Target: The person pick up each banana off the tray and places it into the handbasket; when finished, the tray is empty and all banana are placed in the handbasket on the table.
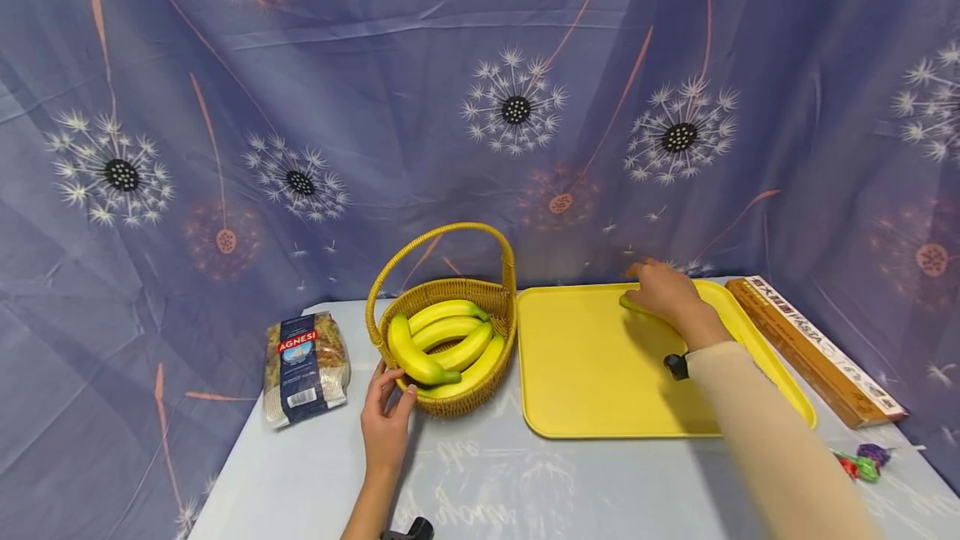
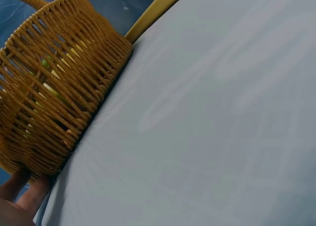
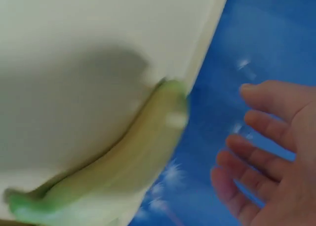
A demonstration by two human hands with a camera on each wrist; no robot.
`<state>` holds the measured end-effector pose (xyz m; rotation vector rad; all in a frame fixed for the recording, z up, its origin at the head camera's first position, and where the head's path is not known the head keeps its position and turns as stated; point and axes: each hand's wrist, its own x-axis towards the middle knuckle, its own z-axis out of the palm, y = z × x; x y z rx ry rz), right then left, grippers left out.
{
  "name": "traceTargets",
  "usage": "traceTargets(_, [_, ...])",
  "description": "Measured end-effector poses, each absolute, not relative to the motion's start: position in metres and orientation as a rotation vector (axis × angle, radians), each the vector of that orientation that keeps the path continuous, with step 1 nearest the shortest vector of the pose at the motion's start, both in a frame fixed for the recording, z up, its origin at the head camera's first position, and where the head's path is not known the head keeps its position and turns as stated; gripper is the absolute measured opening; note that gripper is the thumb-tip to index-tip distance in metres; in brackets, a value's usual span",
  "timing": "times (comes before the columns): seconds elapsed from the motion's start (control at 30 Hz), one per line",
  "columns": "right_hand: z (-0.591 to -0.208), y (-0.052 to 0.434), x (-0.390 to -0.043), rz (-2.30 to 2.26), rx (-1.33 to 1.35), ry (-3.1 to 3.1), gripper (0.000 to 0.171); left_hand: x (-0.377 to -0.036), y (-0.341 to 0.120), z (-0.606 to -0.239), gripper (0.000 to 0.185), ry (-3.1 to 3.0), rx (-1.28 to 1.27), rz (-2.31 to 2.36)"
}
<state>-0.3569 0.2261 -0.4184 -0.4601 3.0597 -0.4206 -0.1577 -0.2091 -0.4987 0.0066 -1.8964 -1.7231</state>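
Note:
A yellow wicker basket (image 1: pixel 457 402) with a tall handle holds several bananas (image 1: pixel 446 333). My left hand (image 1: pixel 386 427) touches the basket's near left side, its fingertips against the woven wall (image 2: pixel 64 82) in the left wrist view. My right hand (image 1: pixel 667 298) is over the far right part of a yellow tray (image 1: pixel 577 365). Beneath it lies a banana (image 3: pixel 118 157), partly hidden by the hand in the head view. The right wrist view shows this hand (image 3: pixel 286 152) apart from the banana, fingers spread and nothing between them.
A bag of Agnesi pasta (image 1: pixel 303 369) stands left of the basket. To the tray's right lies a long brown and white pasta box (image 1: pixel 817 352). Wrapped candies (image 1: pixel 862 463) sit near the right table edge. A patterned blue curtain (image 1: pixel 420 123) hangs behind the table.

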Motion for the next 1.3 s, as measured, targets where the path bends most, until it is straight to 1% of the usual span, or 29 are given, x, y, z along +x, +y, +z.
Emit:
traceTargets(0.1, [-0.428, 0.240, -0.353, -0.381, -0.394, 3.048, 0.049, -0.157, -0.210, -0.499, 0.030, -1.902, 0.014, -1.722])
traceTargets(0.17, [-0.435, 0.245, -0.351, -0.369, -0.383, 3.033, 0.049, -0.157, -0.211, -0.499, 0.030, -1.904, 0.026, -1.720])
traceTargets(0.4, [-0.453, 0.244, -0.348, -0.347, -0.462, 3.034, 0.044, -0.156, -0.210, -0.500, 0.030, -1.894, 0.015, -1.736])
traceTargets(0.63, [-0.462, 0.222, -0.346, -0.334, -0.693, 3.034, 0.030, -0.156, -0.209, -0.499, 0.029, -1.897, 0.027, -1.727])
traceTargets(0.73, [-0.464, 0.208, -0.342, -0.325, -0.750, 3.040, 0.030, -0.156, -0.209, -0.500, 0.029, -1.893, 0.019, -1.720])
traceTargets(0.87, [-0.464, 0.188, -0.336, -0.341, -0.851, 3.002, 0.035, -0.156, -0.209, -0.502, 0.029, -1.885, 0.014, -1.716])
traceTargets(1.0, [-0.462, 0.171, -0.332, -0.439, -0.911, 2.891, 0.028, -0.157, -0.209, -0.500, 0.027, -1.892, 0.030, -1.712])
traceTargets(1.13, [-0.458, 0.162, -0.328, -0.534, -0.928, 2.757, 0.031, -0.157, -0.208, -0.499, 0.027, -1.901, 0.051, -1.709])
traceTargets(1.3, [-0.453, 0.163, -0.327, -0.667, -0.938, 2.583, 0.040, -0.156, -0.207, -0.497, 0.027, -1.911, 0.082, -1.708])
